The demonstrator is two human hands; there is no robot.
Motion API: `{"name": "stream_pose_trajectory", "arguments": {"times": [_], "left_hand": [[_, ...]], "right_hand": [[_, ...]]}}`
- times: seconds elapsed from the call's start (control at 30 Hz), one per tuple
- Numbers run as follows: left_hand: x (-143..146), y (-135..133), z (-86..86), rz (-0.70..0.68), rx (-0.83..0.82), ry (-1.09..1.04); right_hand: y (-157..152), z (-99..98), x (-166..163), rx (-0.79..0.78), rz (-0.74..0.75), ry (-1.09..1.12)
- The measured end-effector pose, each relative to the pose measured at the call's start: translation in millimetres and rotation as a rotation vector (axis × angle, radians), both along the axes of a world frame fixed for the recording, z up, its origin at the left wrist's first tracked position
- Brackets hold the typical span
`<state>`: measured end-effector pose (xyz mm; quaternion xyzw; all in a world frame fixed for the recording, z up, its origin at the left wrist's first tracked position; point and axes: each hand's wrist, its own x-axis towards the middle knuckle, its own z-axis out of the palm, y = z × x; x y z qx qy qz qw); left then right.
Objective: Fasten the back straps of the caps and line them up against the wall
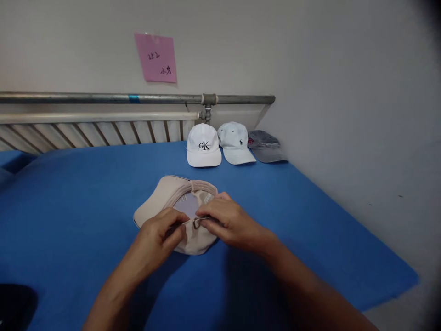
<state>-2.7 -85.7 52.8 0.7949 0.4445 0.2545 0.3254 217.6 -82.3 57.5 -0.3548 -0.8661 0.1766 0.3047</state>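
A beige baseball cap (161, 195) lies upside down on the blue bed surface (82, 202), its brim pointing away to the left and its back opening towards me. My left hand (161, 232) pinches the cap's back strap, fingers closed. My right hand (225, 220) is closed on the metal buckle (197, 222) of that strap, right beside the left hand. The inside of the cap with a pale lining shows between my hands.
Three caps sit in a row at the far edge by the wall: a white cap (203, 146) with a black logo, a pale blue cap (236, 143), a grey cap (266, 146). A metal pipe (138, 98) and slatted rail run behind. A pink note (156, 57) hangs on the wall.
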Motion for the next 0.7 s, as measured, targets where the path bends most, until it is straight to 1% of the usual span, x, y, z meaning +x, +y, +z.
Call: {"name": "stream_pose_trajectory", "arguments": {"times": [0.1,0.17,0.23,0.33,0.43,0.53,0.6,0.7], "left_hand": [[-0.4,-1.1,1.1,0.000,-0.104,-0.016],[-0.5,-2.6,2.6,0.023,-0.158,-0.040],[0.9,-4.8,5.0,0.035,-0.166,-0.046],[4.7,-8.5,8.6,0.028,-0.157,0.007],[5.4,-10.8,10.1,0.001,-0.225,0.023],[0.9,-10.7,10.5,-0.036,-0.315,-0.036],[-2.8,-9.7,11.2,-0.050,-0.347,-0.070],[-7.2,-7.8,12.4,-0.092,-0.336,-0.106]], "right_hand": [[-0.9,3.4,0.3,-0.066,0.028,0.017],[-2.3,4.9,-0.7,-0.109,0.037,0.051],[-4.5,5.8,-2.8,-0.141,0.011,0.104],[-7.8,6.7,-6.3,-0.190,-0.035,0.175],[-8.9,7.5,-7.2,-0.250,-0.024,0.152],[-8.0,7.9,-5.7,-0.295,0.031,0.124],[-8.0,8.3,-4.7,-0.358,0.040,0.158],[-9.7,9.0,-5.8,-0.499,0.028,0.250]]}}
